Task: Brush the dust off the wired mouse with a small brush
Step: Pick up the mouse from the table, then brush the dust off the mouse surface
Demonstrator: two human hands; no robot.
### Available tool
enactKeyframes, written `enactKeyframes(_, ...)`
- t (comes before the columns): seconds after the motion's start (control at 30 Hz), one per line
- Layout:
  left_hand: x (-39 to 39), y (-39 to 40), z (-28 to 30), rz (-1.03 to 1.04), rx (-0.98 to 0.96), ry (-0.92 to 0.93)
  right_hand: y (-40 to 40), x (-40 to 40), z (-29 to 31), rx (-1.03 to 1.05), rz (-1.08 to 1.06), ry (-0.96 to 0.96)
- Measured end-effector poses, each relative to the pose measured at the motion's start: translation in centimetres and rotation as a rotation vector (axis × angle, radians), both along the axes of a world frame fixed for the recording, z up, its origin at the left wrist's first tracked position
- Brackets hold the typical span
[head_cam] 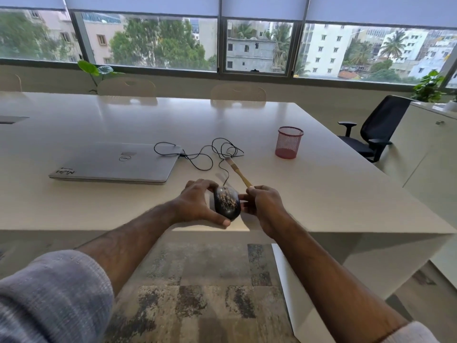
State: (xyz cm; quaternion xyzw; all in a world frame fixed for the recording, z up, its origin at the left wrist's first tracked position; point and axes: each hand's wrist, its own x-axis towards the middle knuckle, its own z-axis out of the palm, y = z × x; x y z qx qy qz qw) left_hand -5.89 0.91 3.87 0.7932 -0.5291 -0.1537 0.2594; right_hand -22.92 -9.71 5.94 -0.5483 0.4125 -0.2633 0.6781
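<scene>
A big white desk (pixel 333 194) holds everything. A closed grey laptop (pixel 116 162) lies flat on it, to the left. A thin black cord (pixel 197 154) curls in loops beside the laptop. A red mesh cup (pixel 289 142) stands upright, farther right and well apart. A black mouse (pixel 226 203) is near the front edge.

You face a wide white tabletop (pixel 321 184) under soft daylight. Far off, a long window (pixel 148 43) with half-lowered blinds (pixel 138 2) shows trees and buildings. Two pale chairs (pixel 238 94) stand at the far edge, a black office chair (pixel 376 129) to your right. Patchy grey carpet (pixel 197 293) lies near you.
</scene>
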Motion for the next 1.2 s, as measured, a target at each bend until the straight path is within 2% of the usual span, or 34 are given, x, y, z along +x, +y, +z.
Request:
enactKeyframes(0.3,-3.0,3.6,0.1,-0.010,-0.120,-0.016,2.2,-2.4,-0.4,-0.036,0.078,-0.087)
enactKeyframes(0.73,-5.9,9.7,-1.2,0.006,-0.176,0.002,6.8,-6.3,-0.6,-0.012,0.232,-0.161)
enactKeyframes(1.03,-7.6,13.1,-4.5,-0.023,-0.198,0.081,6.0,-8.6,-1.5,-0.131,0.105,-0.261)
enactKeyframes(1.2,-9.3,14.0,-6.5,-0.015,-0.235,0.081,5.5,-9.7,-1.8,-0.208,0.121,-0.236)
